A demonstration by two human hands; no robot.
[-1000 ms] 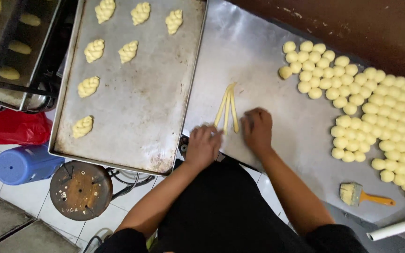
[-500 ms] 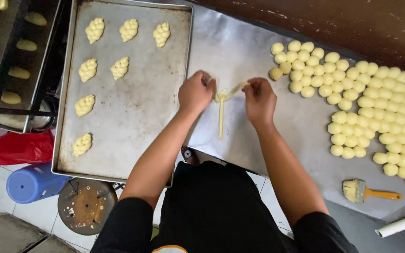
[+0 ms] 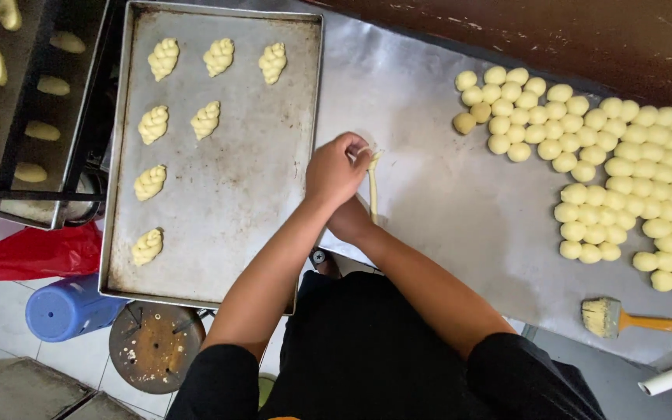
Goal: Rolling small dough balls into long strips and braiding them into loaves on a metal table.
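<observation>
Both hands have crossed: left hand (image 3: pixel 337 169) pinches the dough strands (image 3: pixel 372 187); right hand (image 3: pixel 349 220) beneath, fingers hidden.

Dough strands (image 3: pixel 372 187): pale yellow. Dough balls (image 3: pixel 616 155): same pale yellow, unmarked. Braided dough pieces (image 3: pixel 206 120): pale yellow, plaited pattern. Baking tray (image 3: pixel 235 233): dull grey metal, brown staining. Worktop (image 3: pixel 445 202): silver-grey. Brush (image 3: pixel 624 317): orange handle, straw-coloured bristles. Wall (image 3: pixel 585 39): dark brown. Bucket (image 3: pixel 68 308): blue. Bag (image 3: pixel 36 253): red. Stool (image 3: pixel 155 348): rusty brown. Person's clothing (image 3: pixel 375 350): black
</observation>
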